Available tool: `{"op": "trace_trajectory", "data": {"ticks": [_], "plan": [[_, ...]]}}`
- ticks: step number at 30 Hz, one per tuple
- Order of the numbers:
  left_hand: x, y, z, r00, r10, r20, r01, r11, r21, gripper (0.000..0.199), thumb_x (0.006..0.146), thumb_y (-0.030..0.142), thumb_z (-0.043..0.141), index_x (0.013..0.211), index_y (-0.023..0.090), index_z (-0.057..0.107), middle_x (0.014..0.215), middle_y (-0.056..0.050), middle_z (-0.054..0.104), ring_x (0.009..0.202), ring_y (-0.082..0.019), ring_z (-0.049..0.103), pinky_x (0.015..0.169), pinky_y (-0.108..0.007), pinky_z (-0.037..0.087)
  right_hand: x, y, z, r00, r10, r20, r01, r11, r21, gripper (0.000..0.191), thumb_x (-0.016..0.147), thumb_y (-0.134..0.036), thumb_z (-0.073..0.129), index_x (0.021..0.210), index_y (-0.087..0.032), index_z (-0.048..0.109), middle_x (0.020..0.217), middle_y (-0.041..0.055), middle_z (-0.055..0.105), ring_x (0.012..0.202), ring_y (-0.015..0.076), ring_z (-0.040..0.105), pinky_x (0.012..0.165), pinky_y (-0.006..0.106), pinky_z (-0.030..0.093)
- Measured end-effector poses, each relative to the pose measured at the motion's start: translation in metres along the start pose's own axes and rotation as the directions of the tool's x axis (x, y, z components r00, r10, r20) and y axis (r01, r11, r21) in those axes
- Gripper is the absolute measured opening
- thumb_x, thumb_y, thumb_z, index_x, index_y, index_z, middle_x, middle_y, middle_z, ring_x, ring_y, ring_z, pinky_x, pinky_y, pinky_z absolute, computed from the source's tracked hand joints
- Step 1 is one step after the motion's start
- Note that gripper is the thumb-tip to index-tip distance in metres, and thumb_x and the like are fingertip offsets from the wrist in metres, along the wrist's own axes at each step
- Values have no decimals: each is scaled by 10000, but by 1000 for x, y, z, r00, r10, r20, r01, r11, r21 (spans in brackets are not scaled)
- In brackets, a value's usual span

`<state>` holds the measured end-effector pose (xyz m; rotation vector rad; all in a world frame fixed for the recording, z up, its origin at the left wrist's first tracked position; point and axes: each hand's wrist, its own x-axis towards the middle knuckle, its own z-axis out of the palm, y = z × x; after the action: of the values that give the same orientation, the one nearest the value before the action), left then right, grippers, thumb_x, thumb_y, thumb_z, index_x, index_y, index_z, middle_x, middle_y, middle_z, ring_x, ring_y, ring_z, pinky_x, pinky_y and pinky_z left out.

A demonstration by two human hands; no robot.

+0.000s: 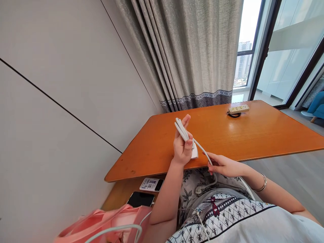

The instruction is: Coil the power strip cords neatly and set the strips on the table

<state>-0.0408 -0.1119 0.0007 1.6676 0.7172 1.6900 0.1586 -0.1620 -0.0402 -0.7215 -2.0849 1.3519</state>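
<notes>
Loops of a white cable (181,130) are gathered in my left hand (182,145), which is raised over the table's front edge with its fingers wrapped round them. A white block (194,152) shows just behind that hand, partly hidden by it. From the loops the cable runs down to the right, into my right hand (219,165), whose thumb and fingers pinch it near the table edge. The cable's lower end, with a pale plug (199,189), lies on my lap.
The orange-brown wooden table (157,148) stretches ahead. A power strip (238,109) with a black cord sits at its far right. Lower left are a printed card or box (151,184), a black phone (140,199) and a pink bag (101,224). Curtains (197,50) hang beyond.
</notes>
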Motion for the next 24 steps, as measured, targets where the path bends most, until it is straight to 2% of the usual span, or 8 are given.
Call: {"op": "trace_trajectory", "data": {"ticks": [4,8,11,13,16,18,20,24], "plan": [[5,4,-1,980,185,77,-197,963,186,471,856,684,527,739,228,549,1369,-149,583,1293,-331,507,1031,-454,411,-4,-9,6,998,34,-49,-44,973,-228,454,941,-191,497,1391,-197,445,812,1,601,725,165,572,706,306,475],[8,10,5,974,163,159,-203,939,278,426,874,629,547,738,225,551,1345,-148,612,1190,-313,571,1072,-470,377,1,-32,10,989,-44,-141,-44,821,-569,290,942,-163,468,1221,-160,549,936,83,641,787,193,587,720,319,456],[11,13,9,957,127,261,-213,919,332,339,899,535,561,748,232,589,1187,-126,704,1215,-311,582,1169,-492,250,4,-51,4,989,-60,-136,-60,679,-732,189,942,-172,469,1066,-140,610,930,106,630,723,181,576,656,301,425],[15,13,7,943,104,317,-223,903,366,282,908,470,564,748,246,624,1034,-100,749,1240,-310,583,1217,-505,116,3,-60,-3,993,-82,-89,-10,680,-733,159,926,-184,521,1039,-148,626,912,93,628,701,167,569,630,287,410],[22,9,-3,950,84,301,-213,878,429,222,845,432,658,713,255,632,855,-60,757,1138,-319,650,1225,-529,-47,-6,-65,-15,996,-79,43,89,814,-574,131,896,-223,615,1018,-182,632,806,28,627,635,136,542,584,261,387],[27,5,-11,961,72,266,-190,873,450,242,779,434,731,678,253,606,751,-29,738,1018,-319,691,1213,-545,-105,-13,-62,-21,996,-28,90,69,869,-489,82,894,-232,629,964,-190,629,724,-6,602,570,115,496,547,251,357],[29,2,-16,966,41,256,-149,895,419,272,749,436,762,650,256,584,654,-1,702,944,-313,698,1203,-551,-137,-19,-59,-26,999,-17,27,28,861,-509,54,914,-223,598,941,-187,627,724,3,592,579,117,479,558,258,346],[23,3,-11,946,-71,317,-21,961,275,267,747,393,780,632,252,585,520,11,623,937,-313,678,1218,-555,-72,-20,-66,-38,963,-185,-198,27,792,-610,199,978,-311,500,953,-197,661,791,49,575,649,145,467,615,287,351]]}}
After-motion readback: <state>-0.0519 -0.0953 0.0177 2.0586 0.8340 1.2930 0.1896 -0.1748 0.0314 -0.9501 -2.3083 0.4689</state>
